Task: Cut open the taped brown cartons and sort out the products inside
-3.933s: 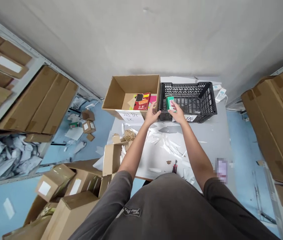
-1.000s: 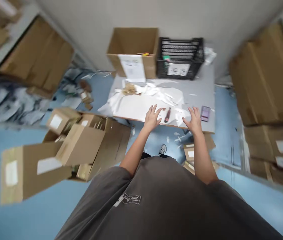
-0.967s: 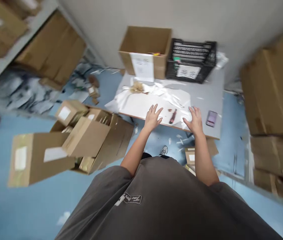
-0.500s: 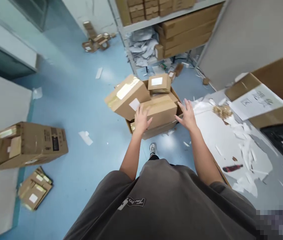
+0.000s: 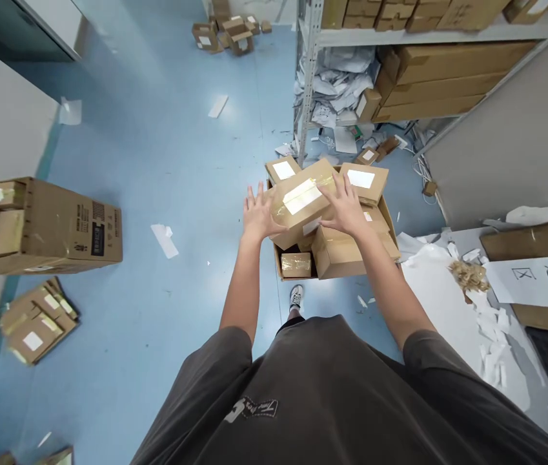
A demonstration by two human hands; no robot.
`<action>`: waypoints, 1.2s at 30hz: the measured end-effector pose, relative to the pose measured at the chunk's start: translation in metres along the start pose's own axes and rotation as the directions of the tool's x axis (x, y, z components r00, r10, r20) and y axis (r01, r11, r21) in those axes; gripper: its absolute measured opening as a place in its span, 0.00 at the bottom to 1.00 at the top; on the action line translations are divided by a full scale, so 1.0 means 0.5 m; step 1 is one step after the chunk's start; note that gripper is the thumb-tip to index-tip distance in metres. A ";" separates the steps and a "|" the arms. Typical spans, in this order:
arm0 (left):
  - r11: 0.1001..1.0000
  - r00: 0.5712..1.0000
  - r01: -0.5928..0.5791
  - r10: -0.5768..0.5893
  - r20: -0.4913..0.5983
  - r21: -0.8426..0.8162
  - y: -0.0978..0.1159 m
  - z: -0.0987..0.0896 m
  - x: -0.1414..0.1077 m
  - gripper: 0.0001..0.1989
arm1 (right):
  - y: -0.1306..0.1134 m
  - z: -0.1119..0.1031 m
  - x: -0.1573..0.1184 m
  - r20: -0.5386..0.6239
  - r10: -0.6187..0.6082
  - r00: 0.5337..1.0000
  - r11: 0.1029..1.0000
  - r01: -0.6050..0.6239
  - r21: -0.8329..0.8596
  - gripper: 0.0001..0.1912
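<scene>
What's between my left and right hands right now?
A taped cardboard box with white labels lies between the left hand and right hand, in the head view.

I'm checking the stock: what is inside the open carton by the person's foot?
A small taped box sits at the near left, a bigger box beside it, labelled boxes at the far side. The parcel on top hides part; anything beneath is covered.

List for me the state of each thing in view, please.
Parcel between hands, taped, askew
Left hand, fingers spread, at parcel's left end
Right hand, fingers spread, over parcel's right end
Big carton beneath, open, holding other parcels
Printed carton at left, open
Table carton, open
Brown paper, crumpled
</scene>
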State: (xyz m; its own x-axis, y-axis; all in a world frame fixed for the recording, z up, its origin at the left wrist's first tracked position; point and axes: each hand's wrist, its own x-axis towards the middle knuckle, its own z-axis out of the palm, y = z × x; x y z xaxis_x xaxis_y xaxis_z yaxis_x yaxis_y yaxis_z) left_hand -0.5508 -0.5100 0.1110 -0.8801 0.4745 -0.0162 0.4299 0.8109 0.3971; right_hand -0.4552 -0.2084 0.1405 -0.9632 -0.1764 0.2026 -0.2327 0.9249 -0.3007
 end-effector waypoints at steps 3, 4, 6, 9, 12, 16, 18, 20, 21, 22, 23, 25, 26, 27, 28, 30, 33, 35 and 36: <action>0.999 0.993 -0.010 0.015 0.120 -0.040 -0.036 0.050 0.053 0.75 | 0.029 0.037 0.079 0.097 -0.063 0.993 0.998 0.064 -0.013 0.72; 0.998 0.987 -0.009 0.018 0.157 -0.058 -0.045 0.068 0.065 0.76 | 0.041 0.047 0.099 0.121 -0.080 0.989 0.997 0.082 -0.012 0.74; 0.996 0.977 -0.004 0.022 0.212 -0.087 -0.053 0.098 0.080 0.76 | 0.064 0.060 0.128 0.156 -0.106 0.982 0.994 0.108 -0.005 0.76; 0.997 0.964 -0.002 0.023 0.263 -0.081 -0.041 0.109 0.080 0.76 | 0.082 0.058 0.143 0.224 -0.116 0.968 0.992 0.123 -0.017 0.78; 1.000 0.939 0.006 0.001 0.344 -0.019 -0.010 0.075 0.067 0.79 | 0.081 0.039 0.146 0.349 -0.096 0.932 0.988 0.131 -0.079 0.83; 0.999 0.903 0.020 -0.040 0.428 0.050 0.031 0.007 0.044 0.82 | 0.083 0.029 0.179 0.514 -0.113 0.850 0.969 0.209 -0.134 0.87; 0.998 0.902 0.027 -0.052 0.430 0.065 0.044 -0.015 0.027 0.81 | 0.089 0.040 0.209 0.579 -0.163 0.799 0.955 0.276 -0.113 0.88; 0.997 0.908 0.038 -0.065 0.413 0.074 0.052 -0.025 0.006 0.80 | 0.092 0.060 0.236 0.636 -0.212 0.742 0.939 0.335 -0.078 0.88; 0.996 0.913 0.044 -0.072 0.403 0.077 0.054 -0.026 -0.004 0.80 | 0.091 0.071 0.246 0.657 -0.230 0.718 0.932 0.357 -0.065 0.88; 0.996 0.917 0.050 -0.077 0.391 0.078 0.055 -0.025 -0.014 0.80 | 0.088 0.082 0.252 0.671 -0.242 0.701 0.926 0.373 -0.056 0.88; 0.995 0.922 0.054 -0.080 0.379 0.079 0.055 -0.022 -0.023 0.79 | 0.083 0.091 0.253 0.677 -0.250 0.692 0.922 0.384 -0.052 0.87; 0.995 0.931 0.057 -0.081 0.357 0.076 0.055 -0.015 -0.039 0.79 | 0.070 0.101 0.244 0.669 -0.259 0.697 0.916 0.396 -0.058 0.86; 0.996 0.935 0.056 -0.079 0.346 0.075 0.054 -0.012 -0.045 0.79 | 0.063 0.102 0.236 0.657 -0.262 0.707 0.915 0.399 -0.064 0.86; 0.996 0.938 0.054 -0.076 0.337 0.075 0.053 -0.010 -0.050 0.79 | 0.056 0.100 0.227 0.644 -0.265 0.718 0.914 0.400 -0.070 0.85; 0.996 0.941 0.051 -0.074 0.330 0.076 0.052 -0.008 -0.054 0.79 | 0.049 0.095 0.218 0.632 -0.267 0.727 0.913 0.401 -0.076 0.85; 0.996 0.946 0.044 -0.067 0.316 0.079 0.053 -0.009 -0.060 0.78 | 0.038 0.079 0.202 0.615 -0.275 0.739 0.909 0.409 -0.084 0.84; 0.996 0.957 0.024 -0.049 0.286 0.092 0.060 -0.026 -0.064 0.77 | 0.027 0.046 0.187 0.596 -0.282 0.752 0.904 0.417 -0.098 0.85; 0.994 0.967 0.000 -0.027 0.254 0.108 0.070 -0.050 -0.066 0.76 | 0.020 0.017 0.180 0.570 -0.283 0.771 0.903 0.415 -0.113 0.86; 0.993 0.973 -0.015 -0.012 0.232 0.116 0.076 -0.065 -0.068 0.76 | 0.016 0.000 0.178 0.551 -0.284 0.785 0.902 0.413 -0.123 0.86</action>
State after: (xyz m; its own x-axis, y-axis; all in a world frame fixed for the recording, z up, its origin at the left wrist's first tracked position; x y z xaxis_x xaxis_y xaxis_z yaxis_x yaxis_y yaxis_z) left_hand -0.5111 -0.5064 0.1566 -0.8145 0.5312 -0.2334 0.4639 0.8378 0.2881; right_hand -0.5426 -0.2169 0.1563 -0.7639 -0.5866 -0.2690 -0.5912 0.8032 -0.0729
